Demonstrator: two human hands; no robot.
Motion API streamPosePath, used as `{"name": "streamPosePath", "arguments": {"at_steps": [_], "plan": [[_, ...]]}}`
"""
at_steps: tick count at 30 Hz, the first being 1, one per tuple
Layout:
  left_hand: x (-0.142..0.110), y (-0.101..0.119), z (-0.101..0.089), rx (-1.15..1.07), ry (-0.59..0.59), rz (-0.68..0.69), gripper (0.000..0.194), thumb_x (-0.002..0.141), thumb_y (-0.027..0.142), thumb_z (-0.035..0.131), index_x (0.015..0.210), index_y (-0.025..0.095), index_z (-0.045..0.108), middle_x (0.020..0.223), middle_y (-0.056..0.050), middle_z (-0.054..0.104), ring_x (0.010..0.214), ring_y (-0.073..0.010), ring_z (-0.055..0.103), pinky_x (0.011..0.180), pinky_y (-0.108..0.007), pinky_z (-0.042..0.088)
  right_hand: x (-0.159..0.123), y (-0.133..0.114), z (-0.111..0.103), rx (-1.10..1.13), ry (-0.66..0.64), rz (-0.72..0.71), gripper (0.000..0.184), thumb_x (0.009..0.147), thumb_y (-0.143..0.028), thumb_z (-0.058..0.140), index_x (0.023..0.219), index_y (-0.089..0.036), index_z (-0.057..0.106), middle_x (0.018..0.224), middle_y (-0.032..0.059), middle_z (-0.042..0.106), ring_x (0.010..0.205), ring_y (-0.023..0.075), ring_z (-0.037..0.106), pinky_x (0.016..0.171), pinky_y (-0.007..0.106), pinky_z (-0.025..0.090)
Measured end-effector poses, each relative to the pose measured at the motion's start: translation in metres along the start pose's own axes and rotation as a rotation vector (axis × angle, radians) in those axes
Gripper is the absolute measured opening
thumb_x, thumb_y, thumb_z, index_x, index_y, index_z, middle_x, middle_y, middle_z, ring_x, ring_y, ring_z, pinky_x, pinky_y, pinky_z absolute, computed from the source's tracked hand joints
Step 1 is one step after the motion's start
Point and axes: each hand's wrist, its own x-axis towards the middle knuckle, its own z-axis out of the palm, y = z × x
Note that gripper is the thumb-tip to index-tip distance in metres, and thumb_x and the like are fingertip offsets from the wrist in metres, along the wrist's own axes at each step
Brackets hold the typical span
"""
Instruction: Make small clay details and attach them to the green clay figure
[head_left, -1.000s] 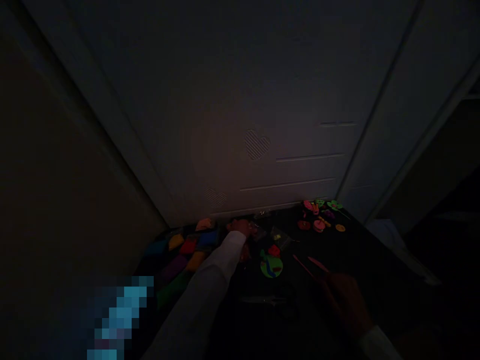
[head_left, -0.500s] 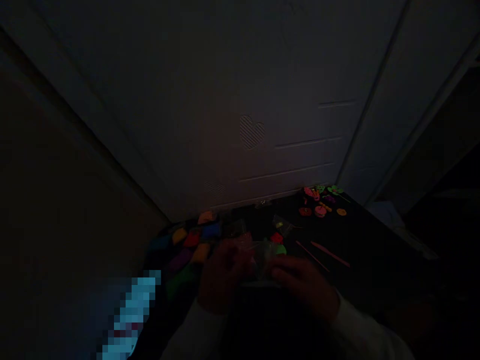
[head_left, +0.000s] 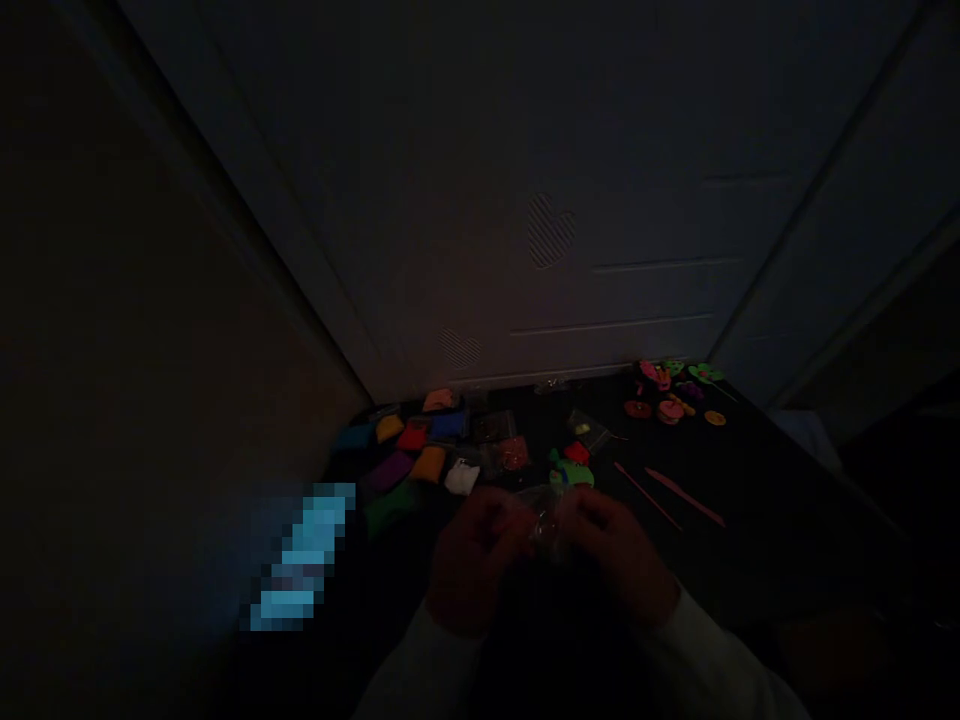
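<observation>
In dim light, a clear plastic bag (head_left: 551, 520) is stretched between my two hands over the dark table. My left hand (head_left: 472, 555) pinches its left side, where something reddish shows near the fingertips. My right hand (head_left: 619, 550) is closed on the bag's right edge. What the bag contains is too dark to make out. Just beyond the hands lie a green modelled figure (head_left: 573, 476) and a red piece (head_left: 577, 453). A white packet (head_left: 462, 477) sits to the left of them, and a bag of small reddish bits (head_left: 514, 453) is close by.
Several coloured clay packets, including an orange one (head_left: 429, 464) and a green one (head_left: 390, 512), lie at the left. Two pink modelling tools (head_left: 684, 495) rest at the right. Small colourful figures (head_left: 670, 412) stand far right. A pale panel (head_left: 465, 220) rises behind. A bright pixelated screen (head_left: 304, 560) glows at left.
The view has shifted, so the table items appear higher and farther right. My hands have come slightly closer together, still holding the bag. The white packet now shows beyond my left hand.
</observation>
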Motion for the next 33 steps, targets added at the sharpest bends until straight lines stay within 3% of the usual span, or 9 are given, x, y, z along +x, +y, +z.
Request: {"name": "streamPosePath", "arguments": {"at_steps": [5,8,12,19,26,33], "plan": [[0.001,-0.008,-0.002,-0.261,-0.057,-0.116,0.018,0.07,0.028,0.055,0.084,0.016,0.052,0.066,0.001,0.06,0.06,-0.0089,0.055,0.058,-0.02,0.043,0.001,0.009,0.003,0.122,0.073,-0.081,0.018,0.071,-0.03,0.056,0.075,-0.02,0.042,0.059,-0.0052,0.051,0.054,0.0075,0.048,0.051,0.019,0.037],[0.002,-0.01,-0.003,-0.286,-0.019,-0.149,0.018,0.07,0.028,0.056,0.083,0.016,0.055,0.07,-0.001,0.061,0.064,-0.0091,0.056,0.059,-0.019,0.044,-0.003,0.007,-0.001,-0.13,0.134,-0.198,0.009,0.073,-0.028,0.054,0.075,-0.02,0.05,0.07,-0.0027,0.057,0.064,0.0093,0.052,0.059,0.021,0.04],[0.0,-0.013,-0.005,-0.313,-0.041,-0.184,0.019,0.067,0.028,0.059,0.082,0.017,0.057,0.07,0.0,0.062,0.064,-0.0092,0.056,0.06,-0.018,0.045,-0.005,0.001,-0.009,-0.46,-0.034,-0.289,0.018,0.077,-0.026,0.049,0.09,-0.025,0.06,0.091,0.0008,0.06,0.084,0.0129,0.054,0.075,0.025,0.041],[0.001,-0.012,-0.004,-0.188,-0.072,-0.216,0.019,0.064,0.03,0.061,0.077,0.017,0.06,0.067,-0.001,0.063,0.064,-0.0115,0.057,0.06,-0.02,0.045,-0.001,0.003,-0.013,-0.469,-0.157,-0.327,0.023,0.078,-0.029,0.048,0.097,-0.025,0.06,0.093,0.0017,0.06,0.085,0.0134,0.054,0.075,0.026,0.042],[0.001,-0.016,-0.003,-0.164,-0.11,-0.286,0.022,0.064,0.033,0.06,0.081,0.018,0.059,0.073,-0.001,0.064,0.066,-0.0106,0.057,0.06,-0.019,0.044,-0.002,0.009,-0.016,-0.563,-0.18,-0.353,0.026,0.078,-0.03,0.048,0.102,-0.026,0.057,0.089,0.0016,0.059,0.08,0.0121,0.054,0.071,0.024,0.042],[0.003,-0.017,-0.002,-0.054,-0.155,-0.246,0.019,0.066,0.035,0.058,0.072,0.017,0.058,0.064,0.002,0.06,0.063,-0.0089,0.053,0.059,-0.017,0.042,-0.004,0.014,-0.015,-0.731,-0.133,-0.422,0.023,0.078,-0.027,0.048,0.099,-0.029,0.057,0.088,0.0,0.059,0.082,0.0127,0.051,0.074,0.026,0.037]]}}
